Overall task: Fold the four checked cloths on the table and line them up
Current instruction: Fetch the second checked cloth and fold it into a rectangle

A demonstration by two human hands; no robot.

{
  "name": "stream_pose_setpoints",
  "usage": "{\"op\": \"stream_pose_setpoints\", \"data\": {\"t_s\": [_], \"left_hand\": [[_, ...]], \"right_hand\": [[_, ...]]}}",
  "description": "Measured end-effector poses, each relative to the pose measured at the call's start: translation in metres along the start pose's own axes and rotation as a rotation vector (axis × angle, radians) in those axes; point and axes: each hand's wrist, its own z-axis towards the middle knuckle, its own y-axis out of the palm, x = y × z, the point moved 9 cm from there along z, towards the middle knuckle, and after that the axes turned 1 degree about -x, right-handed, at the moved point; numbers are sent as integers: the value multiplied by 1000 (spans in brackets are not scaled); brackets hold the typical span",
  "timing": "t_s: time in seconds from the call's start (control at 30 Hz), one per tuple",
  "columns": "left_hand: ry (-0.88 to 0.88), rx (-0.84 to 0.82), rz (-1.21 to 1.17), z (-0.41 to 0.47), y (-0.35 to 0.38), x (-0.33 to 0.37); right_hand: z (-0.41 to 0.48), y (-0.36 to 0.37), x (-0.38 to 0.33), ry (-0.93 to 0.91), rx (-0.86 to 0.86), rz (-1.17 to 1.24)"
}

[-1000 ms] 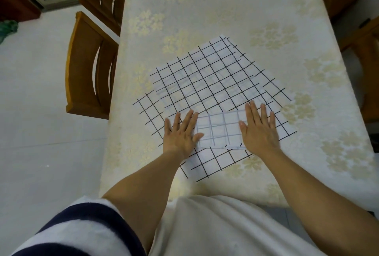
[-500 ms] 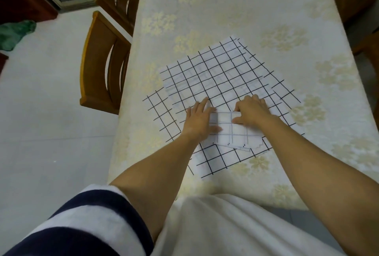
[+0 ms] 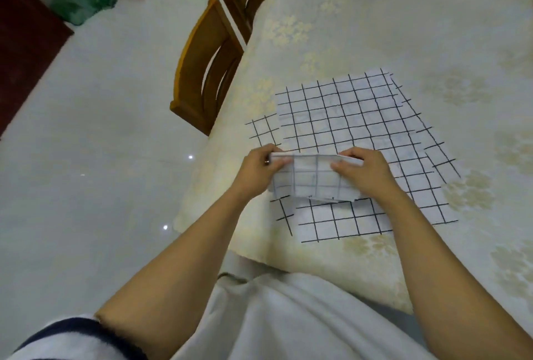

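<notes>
A small folded white checked cloth (image 3: 313, 179) is held up just above the table, near its front edge. Its left end is pinched by the left hand (image 3: 255, 170), with the thumb on the front and the fingers curled behind. Its right end is gripped the same way by the right hand (image 3: 364, 172). The top edge of the cloth is pulled straight between the two hands, and the loose bottom edge hangs down. Under it, flat white cloths with black checked lines (image 3: 346, 117) are spread in a messy pile, one over another; how many there are cannot be told. The pile is laid on a long table covered with a pale yellow flowered tablecloth (image 3: 403, 19). Two brown wooden chairs (image 3: 189, 51) are pushed in at the table's left side. A shiny white floor (image 3: 101, 157) is seen beyond them, and a crumpled green thing (image 3: 80, 5) is seen on it beside a dark red piece of furniture (image 3: 26, 42).
</notes>
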Motion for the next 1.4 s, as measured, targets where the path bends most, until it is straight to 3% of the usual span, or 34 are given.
{"op": "stream_pose_setpoints", "data": {"t_s": [0.1,0.2,0.3,0.53,0.83,1.13,1.4], "left_hand": [[-47,149,-227,-18,-48,-10],[-90,174,-401,-38,-86,-24],[-111,191,-385,-65,-121,-46],[-153,500,-511,-140,-254,-121],[-104,550,-598,-228,-398,-202],[-93,756,-627,-269,-489,-256],[-182,861,-622,-285,-552,-307]], "right_hand": [[2,30,-31,14,27,145],[2,68,-73,-28,27,226],[-3,113,-105,-37,6,289],[-35,255,-182,-131,-159,157],[-78,431,-277,-213,-203,161],[-91,532,-337,-273,-357,57],[-61,618,-370,-292,-423,105]]}}
